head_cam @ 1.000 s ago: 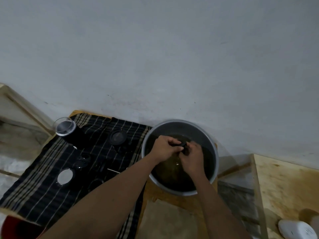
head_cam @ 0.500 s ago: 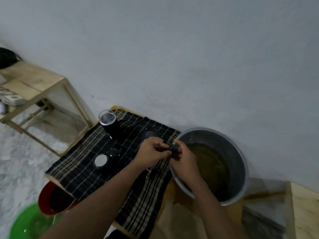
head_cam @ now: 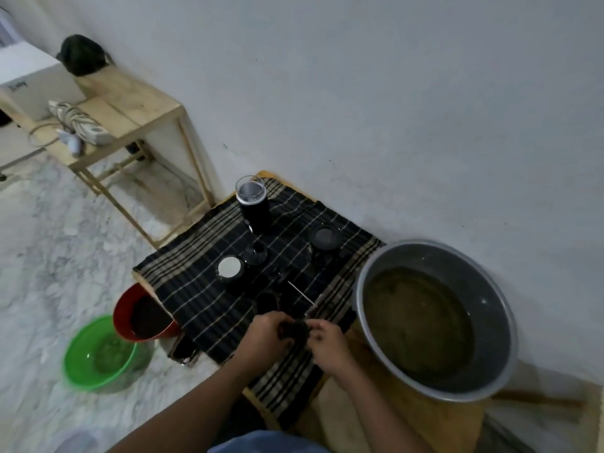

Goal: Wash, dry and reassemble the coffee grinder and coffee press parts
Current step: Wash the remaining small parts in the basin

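Left hand (head_cam: 268, 336) and right hand (head_cam: 328, 341) both pinch a small black part (head_cam: 295, 331) over the striped cloth (head_cam: 196, 289), left of the water basin (head_cam: 457, 256); part too dark and blurry to tell axis or heading.

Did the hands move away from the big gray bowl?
Yes. The left hand and right hand, holding a small black part, went left from over the bowl to over the striped cloth.
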The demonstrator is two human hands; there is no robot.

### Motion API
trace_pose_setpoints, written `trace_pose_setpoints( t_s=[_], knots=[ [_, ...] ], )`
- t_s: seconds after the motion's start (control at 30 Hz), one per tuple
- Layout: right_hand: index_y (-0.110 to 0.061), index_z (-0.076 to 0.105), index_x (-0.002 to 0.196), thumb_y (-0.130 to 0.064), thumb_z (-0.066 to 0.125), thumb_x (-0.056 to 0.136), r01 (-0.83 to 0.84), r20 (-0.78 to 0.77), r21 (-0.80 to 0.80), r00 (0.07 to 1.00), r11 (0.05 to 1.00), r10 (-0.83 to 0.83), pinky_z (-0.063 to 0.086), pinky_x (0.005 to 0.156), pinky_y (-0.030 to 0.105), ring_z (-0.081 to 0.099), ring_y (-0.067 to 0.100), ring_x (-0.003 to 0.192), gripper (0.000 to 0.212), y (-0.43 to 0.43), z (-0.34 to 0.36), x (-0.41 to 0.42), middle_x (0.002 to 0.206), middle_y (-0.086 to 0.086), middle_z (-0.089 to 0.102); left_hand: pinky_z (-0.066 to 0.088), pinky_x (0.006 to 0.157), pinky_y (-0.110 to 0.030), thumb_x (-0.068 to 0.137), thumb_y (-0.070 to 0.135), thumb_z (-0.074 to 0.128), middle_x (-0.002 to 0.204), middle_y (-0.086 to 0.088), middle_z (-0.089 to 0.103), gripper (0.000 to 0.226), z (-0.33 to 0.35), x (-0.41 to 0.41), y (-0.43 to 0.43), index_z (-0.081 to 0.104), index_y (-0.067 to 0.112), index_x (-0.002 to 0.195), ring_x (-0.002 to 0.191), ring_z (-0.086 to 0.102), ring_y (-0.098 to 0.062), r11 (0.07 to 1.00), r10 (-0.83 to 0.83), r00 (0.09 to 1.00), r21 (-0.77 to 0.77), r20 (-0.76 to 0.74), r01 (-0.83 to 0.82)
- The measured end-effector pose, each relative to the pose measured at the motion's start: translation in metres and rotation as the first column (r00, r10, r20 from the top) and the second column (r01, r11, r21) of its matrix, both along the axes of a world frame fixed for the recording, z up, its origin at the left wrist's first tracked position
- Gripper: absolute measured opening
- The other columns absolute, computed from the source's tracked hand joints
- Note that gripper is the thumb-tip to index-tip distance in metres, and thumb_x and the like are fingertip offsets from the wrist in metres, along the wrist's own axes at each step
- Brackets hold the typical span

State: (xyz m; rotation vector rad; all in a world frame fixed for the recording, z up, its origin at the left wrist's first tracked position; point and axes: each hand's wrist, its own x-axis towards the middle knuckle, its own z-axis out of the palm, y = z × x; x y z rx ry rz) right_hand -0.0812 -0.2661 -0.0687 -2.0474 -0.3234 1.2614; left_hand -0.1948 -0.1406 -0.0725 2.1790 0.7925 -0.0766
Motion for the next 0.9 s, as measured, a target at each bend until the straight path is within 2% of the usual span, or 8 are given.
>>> trace_pose_setpoints(
  t_s=[0.2, 0.27, 0.37, 0.53, 0.63, 0.67, 0.77, 0.9],
  knots=[
    [-0.011, 0.055, 0.135, -0.002, 0.047, 0.100, -0.067, 0.057, -0.039, 0.996, 0.997, 0.070, 0.038, 0.056, 0.014, 0.051, 0.004, 0.070, 0.037, 0.000, -0.007, -0.008, 0.099, -0.001, 0.062, 0.056, 0.085, -0.031, 0.084, 0.018, 0.075, 0.113, 0.005, 0.073, 0.038, -0.009, -0.007, -0.004, 0.071, 0.025, 0.121, 0.101, 0.068, -0.014, 0.989, -0.068, 0.994, 0.124, -0.087, 0.079],
    [-0.011, 0.058, 0.132, -0.004, 0.048, 0.101, -0.055, 0.085, -0.036, 0.995, 0.998, 0.058, 0.042, 0.063, 0.016, 0.055, 0.007, 0.077, 0.033, 0.003, -0.003, -0.008, 0.099, -0.003, 0.060, 0.053, 0.083, -0.025, 0.083, 0.024, 0.077, 0.115, 0.008, 0.070, 0.039, -0.010, -0.009, -0.003, 0.070, 0.027, 0.122, 0.102, 0.067, -0.011, 0.987, -0.048, 0.997, 0.148, -0.059, 0.056],
    [-0.016, 0.065, 0.124, -0.011, 0.054, 0.100, 0.022, 0.267, 0.003, 0.964, 1.000, -0.022, 0.046, 0.077, 0.018, 0.060, 0.010, 0.096, 0.027, 0.008, 0.006, -0.008, 0.110, -0.003, 0.062, 0.047, 0.077, -0.016, 0.081, 0.035, 0.081, 0.113, 0.014, 0.062, 0.039, -0.005, -0.011, 0.002, 0.070, 0.026, 0.117, 0.094, 0.063, -0.004, 0.977, 0.063, 0.997, 0.202, 0.047, -0.071],
    [-0.021, 0.062, 0.129, -0.018, 0.052, 0.102, -0.028, 0.318, 0.099, 0.948, 0.995, -0.005, 0.042, 0.077, 0.011, 0.055, 0.004, 0.102, 0.029, 0.037, 0.023, -0.002, 0.124, -0.005, 0.060, 0.057, 0.077, -0.030, 0.082, 0.030, 0.078, 0.109, 0.011, 0.054, 0.041, 0.002, -0.015, 0.030, 0.061, 0.022, 0.118, 0.092, 0.060, -0.007, 0.943, 0.291, 0.953, 0.146, 0.080, -0.300],
    [-0.017, 0.057, 0.139, -0.017, 0.050, 0.104, -0.093, 0.279, 0.063, 0.958, 0.994, 0.073, 0.051, 0.092, 0.024, 0.057, 0.010, 0.111, 0.036, 0.058, 0.025, -0.001, 0.134, 0.000, 0.060, 0.056, 0.088, -0.033, 0.082, 0.027, 0.077, 0.125, 0.005, 0.051, 0.063, 0.000, -0.018, 0.040, 0.050, 0.020, 0.138, 0.107, 0.059, -0.012, 0.943, 0.316, 0.948, 0.121, -0.038, -0.310],
    [-0.016, 0.055, 0.141, -0.017, 0.049, 0.104, -0.107, 0.256, 0.043, 0.962, 0.993, 0.093, 0.054, 0.089, 0.026, 0.061, 0.010, 0.104, 0.038, 0.062, 0.023, -0.001, 0.133, 0.002, 0.062, 0.054, 0.091, -0.034, 0.082, 0.027, 0.077, 0.131, 0.002, 0.049, 0.070, -0.003, -0.017, 0.041, 0.045, 0.019, 0.143, 0.112, 0.058, -0.015, 0.945, 0.317, 0.945, 0.104, -0.077, -0.309],
    [-0.014, 0.050, 0.147, -0.015, 0.051, 0.103, -0.129, 0.186, 0.002, 0.974, 0.992, 0.126, 0.047, 0.052, 0.020, 0.058, 0.009, 0.061, 0.045, 0.071, 0.017, -0.006, 0.109, 0.004, 0.068, 0.053, 0.096, -0.040, 0.081, 0.025, 0.077, 0.134, -0.006, 0.051, 0.071, -0.014, -0.017, 0.047, 0.046, 0.015, 0.144, 0.118, 0.059, -0.025, 0.959, 0.284, 0.947, 0.043, -0.149, -0.281],
    [-0.015, 0.050, 0.148, -0.021, 0.056, 0.098, -0.089, 0.186, 0.036, 0.979, 0.995, 0.081, 0.046, 0.053, 0.019, 0.061, 0.010, 0.068, 0.051, 0.080, 0.013, -0.014, 0.115, 0.009, 0.069, 0.052, 0.085, -0.036, 0.086, 0.018, 0.074, 0.123, -0.008, 0.061, 0.046, -0.019, -0.018, 0.048, 0.061, 0.016, 0.130, 0.107, 0.064, -0.027, 0.956, 0.295, 0.952, 0.017, -0.083, -0.295]
  ],
)
